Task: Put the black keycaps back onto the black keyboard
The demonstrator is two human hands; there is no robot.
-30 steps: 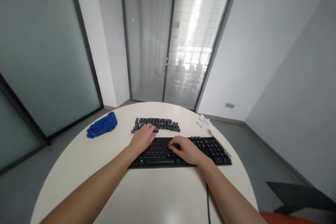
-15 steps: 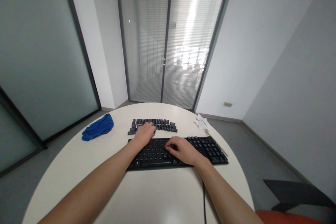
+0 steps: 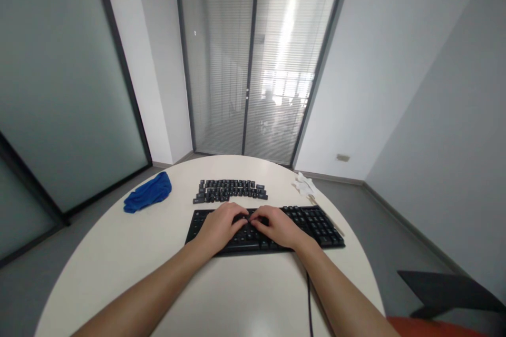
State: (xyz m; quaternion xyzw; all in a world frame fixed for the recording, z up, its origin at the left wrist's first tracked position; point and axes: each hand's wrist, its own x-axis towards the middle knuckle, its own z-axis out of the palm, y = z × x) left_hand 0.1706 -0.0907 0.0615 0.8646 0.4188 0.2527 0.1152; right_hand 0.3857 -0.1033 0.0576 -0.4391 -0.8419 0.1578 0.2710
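A black keyboard (image 3: 320, 226) lies across the round white table, with bare key positions showing on its left part and keys in place on its right part. Over its middle, my left hand (image 3: 221, 226) is bent, thumb and forefinger pinched towards my right hand. My right hand (image 3: 274, 225) is closed in a similar pinch, its fingertips almost meeting the left ones. Anything between the fingertips is too small and dark to make out. Just beyond the keyboard, loose black keycaps (image 3: 229, 188) are laid out in rows.
On the table's left lies a crumpled blue cloth (image 3: 148, 192). A white crumpled tissue or cloth (image 3: 303, 184) and a thin stick (image 3: 336, 227) are at the right. The keyboard cable (image 3: 309, 300) runs towards me. A black and red chair (image 3: 450, 295) stands at lower right.
My left hand has come back from the loose keycaps to the middle of the keyboard, beside my right hand. The right hand has stayed nearly still.
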